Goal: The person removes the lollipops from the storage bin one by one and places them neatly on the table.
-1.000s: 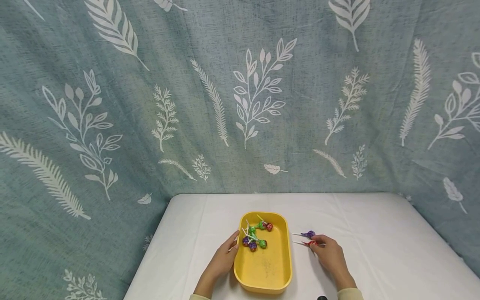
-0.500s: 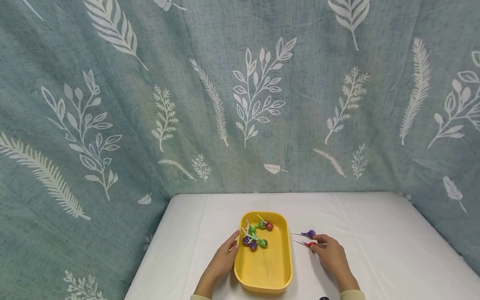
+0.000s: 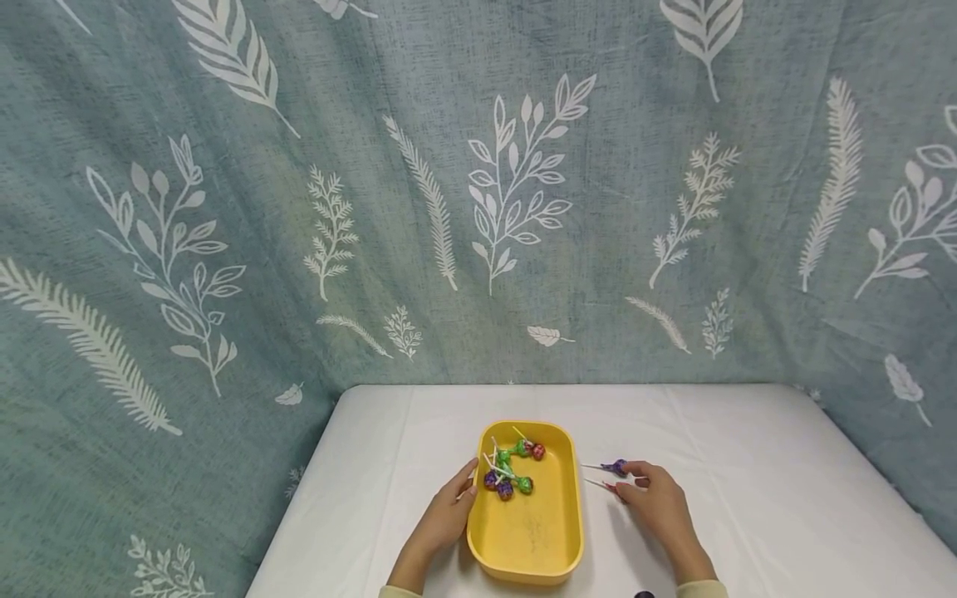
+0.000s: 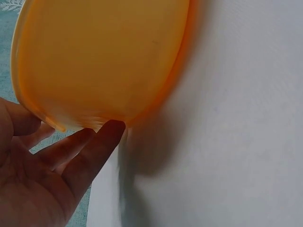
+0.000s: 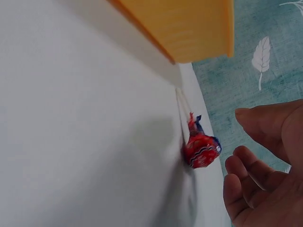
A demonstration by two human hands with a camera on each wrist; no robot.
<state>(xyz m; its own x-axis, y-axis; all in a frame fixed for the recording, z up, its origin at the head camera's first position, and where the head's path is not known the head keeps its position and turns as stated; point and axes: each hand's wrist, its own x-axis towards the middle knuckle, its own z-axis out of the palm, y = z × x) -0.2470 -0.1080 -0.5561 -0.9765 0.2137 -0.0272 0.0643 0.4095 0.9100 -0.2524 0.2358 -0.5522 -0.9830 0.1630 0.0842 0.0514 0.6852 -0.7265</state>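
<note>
The head view half-hides the red-wrapped lollipop (image 5: 202,151) behind the right hand (image 3: 656,504); the right-wrist view shows it on the white worktop (image 3: 755,498), apart from that hand's spread thumb and fingers, by the purple-wrapped lollipop (image 3: 615,468). The worktop stretches rightward to its edge; leftward stands the yellow rounded-rectangular tray (image 3: 532,540), holding clustered wrapped lollipops (image 3: 525,485), touched by the left hand's (image 3: 446,517) extended fingers.

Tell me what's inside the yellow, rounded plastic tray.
In the far half of the tray lie round, shiny-wrapped green lollipops, purple lollipops and at least one red lollipop. The near end is bare. Overlap hides the exact count and anything beneath.
</note>
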